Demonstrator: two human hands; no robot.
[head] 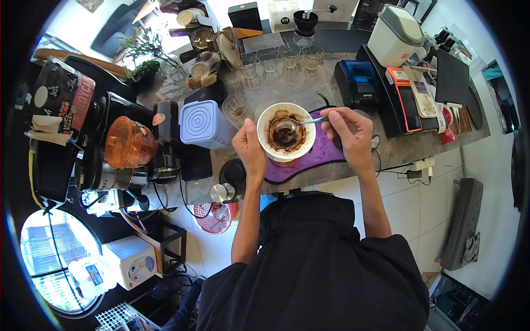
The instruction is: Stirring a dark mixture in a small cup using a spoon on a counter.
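Note:
A white coffee dripper (270, 147) is tilted so that its inside faces me, its wall smeared with wet, dark brown coffee grounds (285, 142). The thumb and fingers of my left hand (251, 149) grip its left side. My right hand (350, 128) pinches the handle of a metal spoon (311, 121), whose bowl rests inside among the dark grounds. Just under the dripper shows the edge of a glass vessel, partly hidden. Beneath them a purple cloth mat (327, 149) with a dark border lies on the counter.
Left of the mat stand a lavender lidded tub (199, 124), a drinking glass (236, 108) and a coffee grinder with an orange hopper (129, 142). Several glasses (267, 61) line the back. To the right sit a receipt printer (357, 82) and an orange payment terminal (405, 103). Cables hang off the counter's front edge.

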